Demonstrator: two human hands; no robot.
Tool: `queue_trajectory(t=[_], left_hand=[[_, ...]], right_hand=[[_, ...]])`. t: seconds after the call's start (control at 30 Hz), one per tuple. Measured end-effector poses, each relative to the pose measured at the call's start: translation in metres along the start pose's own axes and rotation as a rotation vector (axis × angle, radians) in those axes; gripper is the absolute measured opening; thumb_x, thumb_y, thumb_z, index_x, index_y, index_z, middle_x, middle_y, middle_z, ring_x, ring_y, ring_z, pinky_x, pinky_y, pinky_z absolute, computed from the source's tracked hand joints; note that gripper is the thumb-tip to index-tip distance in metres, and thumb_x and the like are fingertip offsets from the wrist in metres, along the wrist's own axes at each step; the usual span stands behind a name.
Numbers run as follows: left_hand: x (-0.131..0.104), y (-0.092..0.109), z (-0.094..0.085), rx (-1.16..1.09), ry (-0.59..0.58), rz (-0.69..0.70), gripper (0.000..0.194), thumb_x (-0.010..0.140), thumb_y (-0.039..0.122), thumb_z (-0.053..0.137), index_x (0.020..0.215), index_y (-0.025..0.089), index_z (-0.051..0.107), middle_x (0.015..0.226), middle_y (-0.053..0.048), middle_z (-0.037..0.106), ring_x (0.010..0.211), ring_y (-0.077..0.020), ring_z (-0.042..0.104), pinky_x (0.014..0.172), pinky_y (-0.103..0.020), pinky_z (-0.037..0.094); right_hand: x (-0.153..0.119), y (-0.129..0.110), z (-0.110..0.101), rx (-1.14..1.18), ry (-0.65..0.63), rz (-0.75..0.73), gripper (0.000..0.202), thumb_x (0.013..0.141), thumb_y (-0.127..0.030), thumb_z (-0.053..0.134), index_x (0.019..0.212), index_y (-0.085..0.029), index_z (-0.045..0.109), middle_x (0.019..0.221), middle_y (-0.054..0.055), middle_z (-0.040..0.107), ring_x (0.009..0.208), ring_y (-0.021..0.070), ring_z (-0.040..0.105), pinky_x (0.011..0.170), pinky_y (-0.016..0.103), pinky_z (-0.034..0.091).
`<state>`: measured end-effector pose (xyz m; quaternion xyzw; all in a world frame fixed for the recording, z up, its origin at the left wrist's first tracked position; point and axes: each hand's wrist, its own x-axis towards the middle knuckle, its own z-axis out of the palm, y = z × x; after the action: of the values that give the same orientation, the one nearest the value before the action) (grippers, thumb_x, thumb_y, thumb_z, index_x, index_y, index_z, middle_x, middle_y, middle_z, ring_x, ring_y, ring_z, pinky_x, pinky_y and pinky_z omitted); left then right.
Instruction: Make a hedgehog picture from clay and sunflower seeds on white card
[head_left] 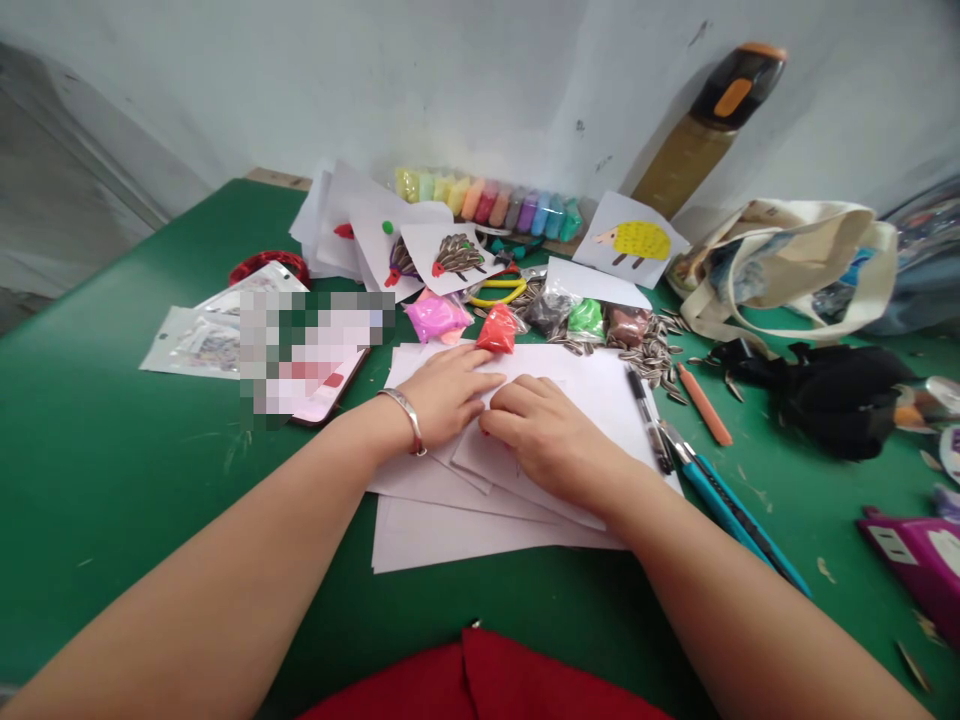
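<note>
My left hand (442, 392), with a silver bangle at the wrist, lies on a stack of white paper (465, 530), its fingers stretched out. Close beside it, my right hand (536, 425) presses down on the top sheet with fingers curled together. A tiny red spot shows at the right fingertips; whether it is clay or something else I cannot tell. Just beyond the left fingertips is a packet of red clay (498, 330). Pink clay (437, 317), black clay (551, 312), green clay (586, 319) and brown clay (628, 325) line up near it.
Sunflower seeds (649, 355) are heaped behind the paper. Right of it lie a pen (649, 420), an orange stick (705, 405) and a teal utility knife (739, 510). A partly blurred phone (330, 385) is at left. Hedgehog pictures (457, 255), a tote bag (795, 265) and a bottle (705, 130) stand behind.
</note>
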<state>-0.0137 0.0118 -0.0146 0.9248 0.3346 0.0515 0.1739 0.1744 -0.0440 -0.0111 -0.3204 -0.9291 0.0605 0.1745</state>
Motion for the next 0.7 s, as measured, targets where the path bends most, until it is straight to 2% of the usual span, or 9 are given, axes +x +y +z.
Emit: queue_trajectory(t=[0.1,0.27,0.7], left_hand=[[-0.0004,-0.0004,0.0002,0.003,-0.011,-0.003,0.040,0.091,0.021,0.047,0.130,0.018,0.057,0.141,-0.012,0.046,0.135,-0.0290,0.036,0.116,-0.049,0.025],[-0.0010,-0.0001,-0.0004,0.020,0.026,0.015,0.035,0.090,0.021,0.048,0.123,0.021,0.060,0.138,-0.010,0.050,0.131,-0.0283,0.040,0.113,-0.049,0.032],[-0.0006,0.0002,-0.0009,0.002,0.011,0.013,0.035,0.091,0.020,0.047,0.124,0.020,0.059,0.138,-0.010,0.049,0.132,-0.0283,0.039,0.114,-0.050,0.029]], right_hand=[[0.0007,-0.0004,-0.0006,-0.010,-0.024,-0.001,0.022,0.095,-0.013,0.042,0.089,-0.018,0.063,0.098,0.007,0.061,0.091,0.0184,0.047,0.080,0.033,0.036],[-0.0002,-0.0004,-0.0027,-0.006,-0.027,0.029,0.022,0.095,-0.012,0.042,0.093,-0.019,0.063,0.102,0.007,0.062,0.091,0.0192,0.046,0.080,0.034,0.036],[0.0001,-0.0010,-0.0027,-0.021,-0.015,0.023,0.023,0.095,-0.013,0.042,0.091,-0.018,0.064,0.099,0.008,0.063,0.088,0.0193,0.046,0.078,0.034,0.037]])
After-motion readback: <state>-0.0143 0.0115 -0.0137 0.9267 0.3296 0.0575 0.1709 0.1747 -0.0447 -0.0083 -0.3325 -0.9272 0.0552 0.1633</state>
